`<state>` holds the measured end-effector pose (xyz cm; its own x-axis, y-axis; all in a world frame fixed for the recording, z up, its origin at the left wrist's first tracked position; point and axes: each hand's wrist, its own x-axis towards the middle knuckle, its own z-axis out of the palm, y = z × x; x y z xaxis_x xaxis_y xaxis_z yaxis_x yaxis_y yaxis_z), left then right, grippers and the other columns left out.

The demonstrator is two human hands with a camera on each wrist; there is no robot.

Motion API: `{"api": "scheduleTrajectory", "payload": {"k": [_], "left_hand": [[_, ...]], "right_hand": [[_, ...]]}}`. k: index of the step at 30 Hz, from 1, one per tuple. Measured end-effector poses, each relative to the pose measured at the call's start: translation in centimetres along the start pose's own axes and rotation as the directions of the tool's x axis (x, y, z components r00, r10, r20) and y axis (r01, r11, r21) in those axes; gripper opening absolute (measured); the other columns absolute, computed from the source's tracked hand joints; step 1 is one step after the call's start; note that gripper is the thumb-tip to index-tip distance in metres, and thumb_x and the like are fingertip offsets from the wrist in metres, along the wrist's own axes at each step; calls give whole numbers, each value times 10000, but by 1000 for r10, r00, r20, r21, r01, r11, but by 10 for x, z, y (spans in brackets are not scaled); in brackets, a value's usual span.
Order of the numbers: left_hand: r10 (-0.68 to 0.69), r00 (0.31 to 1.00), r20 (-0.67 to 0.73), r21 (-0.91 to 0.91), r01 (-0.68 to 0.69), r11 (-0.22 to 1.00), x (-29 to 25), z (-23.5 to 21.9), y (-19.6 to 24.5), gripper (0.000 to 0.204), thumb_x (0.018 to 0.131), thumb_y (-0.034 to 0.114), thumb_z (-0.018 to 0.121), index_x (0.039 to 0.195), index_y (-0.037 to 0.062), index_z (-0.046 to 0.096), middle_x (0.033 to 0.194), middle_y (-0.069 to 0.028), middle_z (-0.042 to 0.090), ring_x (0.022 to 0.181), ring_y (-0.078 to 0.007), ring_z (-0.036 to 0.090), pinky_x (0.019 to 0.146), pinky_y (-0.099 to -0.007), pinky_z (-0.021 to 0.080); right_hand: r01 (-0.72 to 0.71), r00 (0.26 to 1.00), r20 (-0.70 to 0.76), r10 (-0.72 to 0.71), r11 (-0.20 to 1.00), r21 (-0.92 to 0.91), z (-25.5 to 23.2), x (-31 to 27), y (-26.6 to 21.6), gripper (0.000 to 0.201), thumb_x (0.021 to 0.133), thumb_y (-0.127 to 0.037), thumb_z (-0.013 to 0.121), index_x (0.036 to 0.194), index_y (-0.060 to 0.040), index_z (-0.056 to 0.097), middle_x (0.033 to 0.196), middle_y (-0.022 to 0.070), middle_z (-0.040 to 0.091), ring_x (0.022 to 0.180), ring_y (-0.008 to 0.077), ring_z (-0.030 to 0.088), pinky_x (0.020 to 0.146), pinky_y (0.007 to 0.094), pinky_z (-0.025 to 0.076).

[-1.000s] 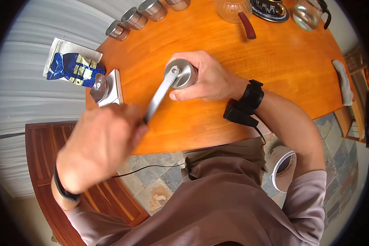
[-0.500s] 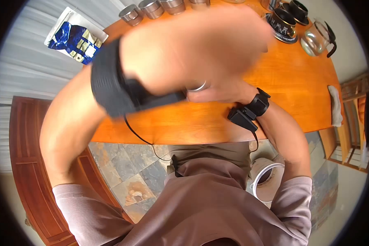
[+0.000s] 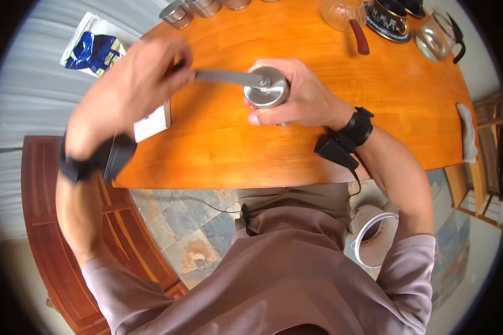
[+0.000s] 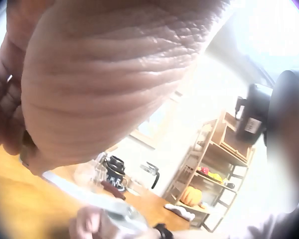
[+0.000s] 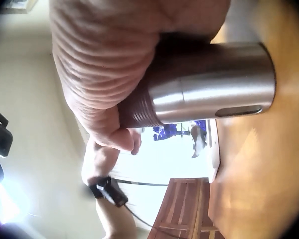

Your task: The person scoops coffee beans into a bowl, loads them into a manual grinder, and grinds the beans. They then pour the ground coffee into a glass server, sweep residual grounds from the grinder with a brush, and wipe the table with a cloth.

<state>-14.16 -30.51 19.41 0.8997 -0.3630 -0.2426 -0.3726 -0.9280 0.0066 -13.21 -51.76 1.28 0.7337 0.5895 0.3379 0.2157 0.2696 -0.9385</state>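
Note:
A steel hand coffee grinder [image 3: 267, 87] stands upright on the orange wooden table [image 3: 218, 151]. My right hand [image 3: 304, 97] grips its body; the right wrist view shows the cylinder [image 5: 209, 84] wrapped in my palm, base on the wood. The flat crank arm [image 3: 223, 77] points left from the top. My left hand [image 3: 142, 75] holds the crank's outer end, fingers curled over the knob. In the left wrist view my palm fills most of the frame, with the crank arm [image 4: 84, 191] below it.
A blue and gold coffee bag [image 3: 95, 49] and a small white scale [image 3: 151, 123] lie at the table's left. Steel cups [image 3: 176, 12] line the far edge. A glass dripper [image 3: 341, 14], mug and glass carafe [image 3: 439, 36] sit far right; a cloth [image 3: 468, 131] lies at right.
My left hand has swung the crank around, from the near left, across the grinder, to the far left now. The right hand has kept its hold on the body.

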Motion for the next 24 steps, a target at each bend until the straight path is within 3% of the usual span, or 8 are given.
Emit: {"api": "scheduleTrajectory", "payload": {"k": [2, 7, 10, 15, 18, 20, 22, 24], "left_hand": [[409, 878, -247, 72, -404, 912, 47, 10, -31, 201, 934, 138, 661, 1020, -32, 596, 777, -160, 599, 644, -268, 543, 634, -391, 459], [340, 940, -14, -104, -339, 935, 93, -16, 52, 290, 1008, 176, 550, 816, -38, 585, 723, -153, 646, 616, -188, 604, 589, -393, 508], [523, 851, -38, 67, -520, 851, -44, 28, 52, 169, 929, 137, 606, 837, -5, 596, 713, -115, 604, 607, -229, 597, 594, -402, 513], [762, 644, 68, 301, -741, 600, -43, 50, 99, 93, 824, 86, 681, 866, 39, 612, 699, -64, 548, 595, -284, 587, 601, -414, 521], [203, 978, -51, -25, -205, 978, -66, 29, 51, 124, 920, 115, 664, 856, 30, 599, 598, -105, 507, 537, -249, 535, 539, -401, 473], [18, 991, 135, -171, 6, 985, -50, 6, 31, 186, 970, 171, 658, 877, 22, 600, 660, -119, 587, 578, -225, 553, 548, -366, 447], [84, 981, 176, -164, -55, 985, -27, 2, 12, 229, 976, 213, 677, 892, 12, 605, 666, -117, 589, 583, -247, 538, 559, -359, 419], [313, 938, -150, 82, -303, 949, -5, 16, -7, 249, 998, 243, 664, 953, 7, 600, 713, -87, 561, 672, -180, 541, 614, -358, 428]], "right_hand": [[84, 996, 14, -83, 989, -124, 2, 0, 1, 286, 779, -172, 860, 925, -57, 644, 761, -36, 611, 692, 53, 552, 611, 237, 435], [46, 997, 64, -32, 974, -221, 0, -2, -10, 319, 769, -115, 878, 996, -54, 662, 897, 6, 666, 808, 78, 609, 711, 250, 501], [31, 997, 73, -17, 980, -197, -7, 1, -9, 312, 774, -94, 876, 997, -58, 660, 884, 6, 668, 794, 71, 607, 680, 256, 504], [-43, 999, -10, 42, 987, -153, -15, -1, -4, 291, 788, -19, 853, 991, -65, 649, 873, 6, 682, 715, 63, 614, 573, 254, 504], [-135, 990, -16, 137, 988, 78, -11, -2, -8, 294, 773, -110, 865, 948, -46, 638, 731, -10, 615, 490, 66, 519, 422, 239, 387], [-111, 993, -38, 115, 989, 95, -8, -1, -6, 290, 774, -108, 863, 941, -41, 636, 730, -7, 618, 488, 65, 524, 424, 236, 390], [-92, 995, -39, 96, 991, 95, -9, 0, -6, 287, 775, -105, 862, 934, -36, 633, 728, -4, 621, 486, 63, 529, 425, 233, 393], [-135, 990, -33, 139, 987, 84, -20, 0, -8, 279, 771, -21, 833, 989, -52, 663, 869, 7, 679, 660, 73, 617, 564, 214, 498]]}}
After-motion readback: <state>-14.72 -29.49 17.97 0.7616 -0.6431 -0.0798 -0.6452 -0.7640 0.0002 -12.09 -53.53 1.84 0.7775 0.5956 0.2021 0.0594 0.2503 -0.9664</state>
